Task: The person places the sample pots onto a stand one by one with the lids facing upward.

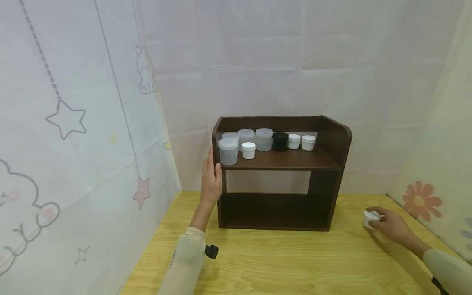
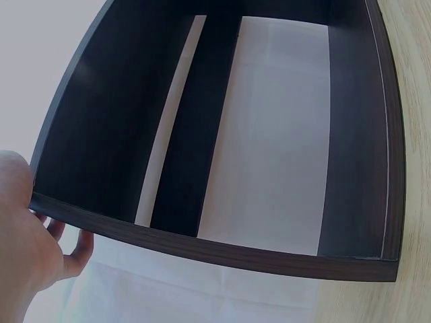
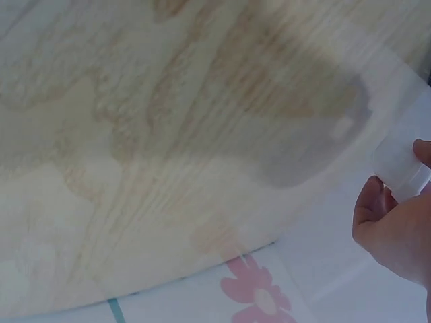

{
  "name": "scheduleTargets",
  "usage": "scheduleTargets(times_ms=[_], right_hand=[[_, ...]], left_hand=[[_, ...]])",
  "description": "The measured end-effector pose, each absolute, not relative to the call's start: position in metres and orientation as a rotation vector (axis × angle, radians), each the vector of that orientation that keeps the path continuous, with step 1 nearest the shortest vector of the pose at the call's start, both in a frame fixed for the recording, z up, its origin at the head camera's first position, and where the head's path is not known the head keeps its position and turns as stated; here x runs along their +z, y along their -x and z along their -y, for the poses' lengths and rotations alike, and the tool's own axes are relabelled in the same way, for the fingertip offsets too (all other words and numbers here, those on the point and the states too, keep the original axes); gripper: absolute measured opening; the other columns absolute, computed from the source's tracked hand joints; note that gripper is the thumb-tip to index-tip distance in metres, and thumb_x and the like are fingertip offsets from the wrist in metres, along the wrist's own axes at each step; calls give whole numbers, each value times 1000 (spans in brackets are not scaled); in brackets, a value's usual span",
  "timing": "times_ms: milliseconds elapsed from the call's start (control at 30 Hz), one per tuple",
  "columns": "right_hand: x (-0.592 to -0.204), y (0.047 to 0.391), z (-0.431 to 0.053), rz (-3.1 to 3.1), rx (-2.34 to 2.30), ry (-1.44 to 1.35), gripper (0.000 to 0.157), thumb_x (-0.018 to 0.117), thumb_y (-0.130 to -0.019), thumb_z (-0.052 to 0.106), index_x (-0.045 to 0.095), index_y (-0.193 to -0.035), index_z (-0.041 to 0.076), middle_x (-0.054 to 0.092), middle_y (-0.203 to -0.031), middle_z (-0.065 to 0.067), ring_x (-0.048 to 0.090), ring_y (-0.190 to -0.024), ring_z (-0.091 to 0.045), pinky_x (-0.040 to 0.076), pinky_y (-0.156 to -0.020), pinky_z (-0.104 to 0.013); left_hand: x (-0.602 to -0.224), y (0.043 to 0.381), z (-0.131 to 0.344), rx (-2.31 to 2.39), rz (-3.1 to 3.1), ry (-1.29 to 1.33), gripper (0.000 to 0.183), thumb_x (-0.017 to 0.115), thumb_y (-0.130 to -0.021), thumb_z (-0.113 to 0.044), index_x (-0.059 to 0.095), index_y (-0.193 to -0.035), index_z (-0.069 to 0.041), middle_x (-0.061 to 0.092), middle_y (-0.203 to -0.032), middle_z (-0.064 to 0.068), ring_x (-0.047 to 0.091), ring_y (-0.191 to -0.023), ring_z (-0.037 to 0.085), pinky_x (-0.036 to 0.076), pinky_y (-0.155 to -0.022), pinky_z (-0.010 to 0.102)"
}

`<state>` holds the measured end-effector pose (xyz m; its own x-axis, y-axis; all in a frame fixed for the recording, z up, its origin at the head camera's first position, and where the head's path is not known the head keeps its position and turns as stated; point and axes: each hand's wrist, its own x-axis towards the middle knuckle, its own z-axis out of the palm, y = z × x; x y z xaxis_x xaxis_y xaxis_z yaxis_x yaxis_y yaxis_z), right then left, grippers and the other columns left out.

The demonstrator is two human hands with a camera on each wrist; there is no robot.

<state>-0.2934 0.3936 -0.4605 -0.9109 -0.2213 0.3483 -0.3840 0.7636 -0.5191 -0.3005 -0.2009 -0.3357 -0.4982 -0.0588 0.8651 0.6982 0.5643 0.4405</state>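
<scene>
Against the left side panel of a dark brown two-tier shelf (image 1: 280,168) rests my left hand (image 1: 212,184), fingers straight along its outside and thumb at the front edge. The left wrist view shows that hand (image 2: 34,249) at the panel's edge, partly behind it. My right hand (image 1: 394,224) pinches a small white lidded jar (image 1: 370,219) over the table, right of the shelf. In the right wrist view, the jar (image 3: 399,161) sits between thumb and fingers at the right edge of the picture.
On the upper tier stand several frosted jars (image 1: 228,152), a black jar (image 1: 280,142) and three small white jars (image 1: 248,150). The shelf stands on a yellow wood-grain table (image 1: 265,262). Printed sheets (image 1: 99,110) hang along the left, back and right.
</scene>
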Motion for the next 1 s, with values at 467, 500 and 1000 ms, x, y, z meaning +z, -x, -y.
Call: scheduleTargets(times_ms=[467,500,1000], right_hand=[[-383,244,-355,2428,1011,-356,46,61,-104,21,52,-142,-3,55,-122,-27,53,-84,6,49,-54,-32],[-375,239,-351,2399,999,-353,46,61,-103,21,52,-142,-2,55,-123,-25,54,-83,3,48,-53,-32],[-287,203,-243,2121,930,-446,39,73,-95,15,66,-132,8,51,-116,-6,40,-80,-19,35,-58,-24]], left_hand=[[-337,301,202,-1039,1876,518,60,41,-111,-15,15,-165,-16,37,-152,19,36,-140,30,31,-113,50],[-337,301,202,-1041,1875,519,60,41,-111,-15,15,-165,-15,38,-152,19,37,-139,30,31,-113,51],[-337,303,204,-1046,1886,522,59,41,-111,-17,16,-165,-17,38,-151,20,38,-137,32,33,-111,52]])
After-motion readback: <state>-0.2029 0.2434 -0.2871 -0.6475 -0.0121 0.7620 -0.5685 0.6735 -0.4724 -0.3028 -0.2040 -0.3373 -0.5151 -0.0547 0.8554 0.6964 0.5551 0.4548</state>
